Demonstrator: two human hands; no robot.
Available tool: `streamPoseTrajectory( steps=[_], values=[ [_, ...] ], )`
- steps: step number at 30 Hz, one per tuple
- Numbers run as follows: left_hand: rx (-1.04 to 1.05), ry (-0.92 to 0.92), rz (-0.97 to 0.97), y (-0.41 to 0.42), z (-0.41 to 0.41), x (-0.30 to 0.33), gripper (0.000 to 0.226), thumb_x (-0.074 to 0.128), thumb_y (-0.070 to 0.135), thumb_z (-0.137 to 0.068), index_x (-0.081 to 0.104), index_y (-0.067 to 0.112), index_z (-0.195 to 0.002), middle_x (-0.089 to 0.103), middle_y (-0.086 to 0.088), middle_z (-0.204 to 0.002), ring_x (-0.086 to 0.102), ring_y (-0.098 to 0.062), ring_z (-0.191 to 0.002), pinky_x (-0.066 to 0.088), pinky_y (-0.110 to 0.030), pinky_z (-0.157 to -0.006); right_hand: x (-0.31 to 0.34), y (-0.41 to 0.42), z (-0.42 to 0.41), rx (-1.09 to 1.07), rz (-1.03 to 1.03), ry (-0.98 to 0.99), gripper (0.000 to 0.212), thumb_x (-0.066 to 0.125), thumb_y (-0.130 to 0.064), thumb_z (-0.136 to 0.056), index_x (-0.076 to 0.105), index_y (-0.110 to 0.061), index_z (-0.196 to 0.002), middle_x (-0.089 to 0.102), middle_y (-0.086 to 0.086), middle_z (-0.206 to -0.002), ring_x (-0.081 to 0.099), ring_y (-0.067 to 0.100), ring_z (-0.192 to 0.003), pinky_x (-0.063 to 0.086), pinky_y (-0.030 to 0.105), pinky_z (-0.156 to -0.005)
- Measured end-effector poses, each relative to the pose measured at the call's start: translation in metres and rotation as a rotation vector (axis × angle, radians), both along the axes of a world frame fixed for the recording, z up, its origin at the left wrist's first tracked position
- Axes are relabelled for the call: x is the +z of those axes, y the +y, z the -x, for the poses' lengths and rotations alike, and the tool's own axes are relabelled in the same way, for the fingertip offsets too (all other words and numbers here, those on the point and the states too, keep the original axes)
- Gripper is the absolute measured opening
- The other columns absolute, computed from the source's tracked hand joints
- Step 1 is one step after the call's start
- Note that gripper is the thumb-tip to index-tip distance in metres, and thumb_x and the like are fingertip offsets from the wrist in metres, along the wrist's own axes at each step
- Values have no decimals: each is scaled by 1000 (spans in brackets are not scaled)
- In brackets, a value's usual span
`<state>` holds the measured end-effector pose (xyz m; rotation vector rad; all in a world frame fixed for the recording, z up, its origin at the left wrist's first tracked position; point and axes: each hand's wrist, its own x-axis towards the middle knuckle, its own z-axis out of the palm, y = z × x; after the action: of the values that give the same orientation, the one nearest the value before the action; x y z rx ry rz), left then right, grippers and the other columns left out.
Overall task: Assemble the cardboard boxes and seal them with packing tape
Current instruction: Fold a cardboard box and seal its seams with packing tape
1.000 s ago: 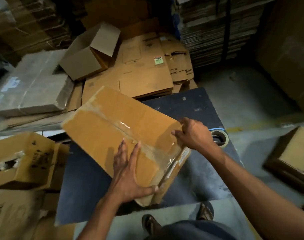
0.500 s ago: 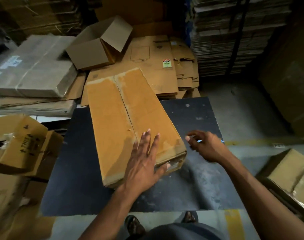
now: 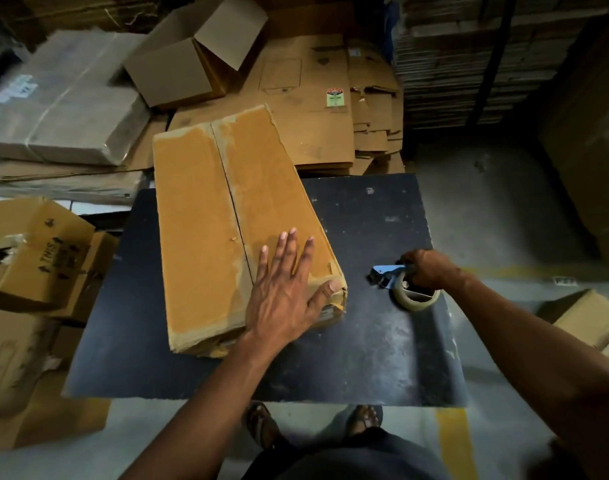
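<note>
Cardboard box (image 3: 227, 216): flat on the dark table (image 3: 365, 341), long axis running away from the person, untaped centre seam up, edges worn pale; left hand (image 3: 289, 285) pressed flat, fingers straight, on its near right corner; tape dispenser (image 3: 405, 285) just right of the box, gripped by right hand (image 3: 429, 270), likely next to the seam

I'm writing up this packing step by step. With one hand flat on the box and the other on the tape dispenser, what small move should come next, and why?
Probably lift the tape dispenser over to the box. The right hand already grips it on the table, the left hand presses the flaps flat, and the centre seam looks untaped.
</note>
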<state>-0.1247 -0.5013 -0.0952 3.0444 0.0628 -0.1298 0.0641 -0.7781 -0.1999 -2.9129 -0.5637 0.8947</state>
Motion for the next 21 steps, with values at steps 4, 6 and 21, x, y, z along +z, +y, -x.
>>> streamPoseTrajectory(
  steps=[4,6,21],
  values=[
    [2,97,83,3,-5,-2,88,3,82,-94,-28,31,-159,-36,-7,-165,-33,-21,-153,-10,-50,-128,-9,-4,2,19,7,-13,28,68,-27,-88,73,-22,-115,72,3,-101,68,27,-91,57,35,-77],
    [-2,132,77,4,-6,-1,87,0,83,-91,-32,34,-156,-41,-6,-162,-36,-21,-151,-12,-51,-127,-9,-9,7,6,-25,-8,26,67,-24,-90,73,-17,-113,74,8,-104,69,31,-95,57,38,-79],
    [488,-195,928,-20,27,51,73,42,84,-91,75,20,-106,78,3,-96,73,-18,-84,62,-42,-71,143,-12,84,-6,-597,-61,44,69,-20,-98,61,-32,-140,65,-17,-117,63,8,-102,46,23,-84]
  ],
)
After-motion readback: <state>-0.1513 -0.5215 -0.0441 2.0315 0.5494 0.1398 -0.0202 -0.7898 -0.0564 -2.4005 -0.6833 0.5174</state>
